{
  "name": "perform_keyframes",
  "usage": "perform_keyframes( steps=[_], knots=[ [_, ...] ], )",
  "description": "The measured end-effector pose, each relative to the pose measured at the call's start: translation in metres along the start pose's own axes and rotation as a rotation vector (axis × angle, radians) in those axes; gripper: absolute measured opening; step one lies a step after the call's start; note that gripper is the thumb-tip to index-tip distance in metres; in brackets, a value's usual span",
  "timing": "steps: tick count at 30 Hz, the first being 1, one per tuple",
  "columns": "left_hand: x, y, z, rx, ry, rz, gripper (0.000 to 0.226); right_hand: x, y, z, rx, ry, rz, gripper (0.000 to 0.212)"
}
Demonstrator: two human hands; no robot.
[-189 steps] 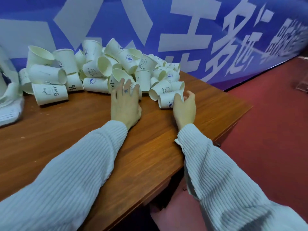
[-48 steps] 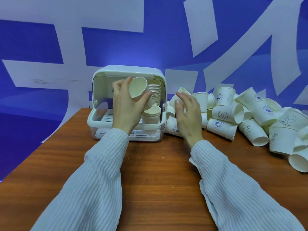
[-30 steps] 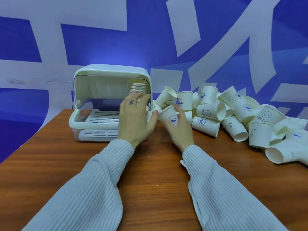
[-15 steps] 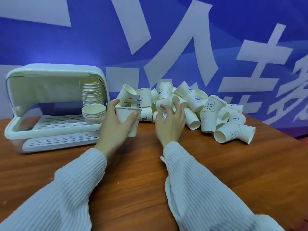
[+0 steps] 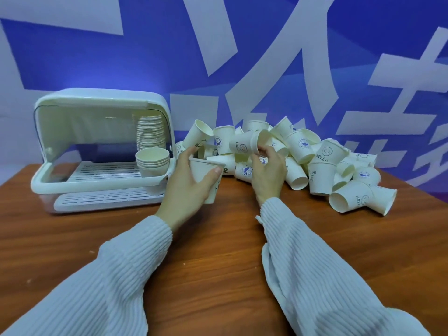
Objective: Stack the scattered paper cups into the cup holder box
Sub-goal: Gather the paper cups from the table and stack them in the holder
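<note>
Sitting at the far left of the table (image 5: 72,238) is the box (image 5: 101,151), a white plastic thing with its domed lid flipped up and open toward the camera. I'll use the box as the anchor for everything else. Inside it, at its right end, there's a short stack (image 5: 152,162) of nested cups standing mouth-up on the slatted tray, and right behind that a taller stack (image 5: 150,132) reaching almost to the lid. The rest of the tray looks bare.

Just right of the box, nearly touching its right corner, the left hand (image 5: 188,187) is wrapped around one upright cup (image 5: 206,177), thumb in front, fingers behind, rim showing above the thumb. So that hand is closed and gripping a cup.

A bit further right of the box, the right hand (image 5: 268,174) has its fingertips pinched on a cup lying sideways with "HELLO" and a smiley printed on it, call it the hello cup (image 5: 244,145). It's lifted at the near edge of the pile.

Right of that, well away from the box, the pile (image 5: 327,163) of loose cups sprawls across the table, some upright, most tipped over, against the blue banner (image 5: 266,57). Both sleeves are white ribbed knit.
</note>
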State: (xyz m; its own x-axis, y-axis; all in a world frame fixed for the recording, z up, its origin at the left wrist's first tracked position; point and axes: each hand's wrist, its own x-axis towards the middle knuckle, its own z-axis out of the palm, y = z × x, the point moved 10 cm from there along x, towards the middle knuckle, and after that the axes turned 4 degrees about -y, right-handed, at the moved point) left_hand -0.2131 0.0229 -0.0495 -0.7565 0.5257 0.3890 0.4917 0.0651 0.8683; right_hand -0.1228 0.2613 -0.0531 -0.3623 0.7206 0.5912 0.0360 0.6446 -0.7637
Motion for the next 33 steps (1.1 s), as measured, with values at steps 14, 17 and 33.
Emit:
perform_keyframes(
  steps=[14, 17, 33],
  knots=[
    [0.014, 0.021, -0.062, -0.025, 0.188, 0.029, 0.072, 0.003, -0.072, -0.034, 0.115, 0.209, -0.192, 0.020],
    [0.018, 0.022, -0.093, -0.071, 0.278, 0.020, 0.070, -0.003, -0.088, -0.030, 0.193, 0.207, -0.220, 0.016],
    [0.012, -0.006, -0.188, -0.223, 0.712, 0.028, 0.062, -0.063, -0.178, 0.164, 0.114, -0.593, -0.513, 0.029]
  ],
)
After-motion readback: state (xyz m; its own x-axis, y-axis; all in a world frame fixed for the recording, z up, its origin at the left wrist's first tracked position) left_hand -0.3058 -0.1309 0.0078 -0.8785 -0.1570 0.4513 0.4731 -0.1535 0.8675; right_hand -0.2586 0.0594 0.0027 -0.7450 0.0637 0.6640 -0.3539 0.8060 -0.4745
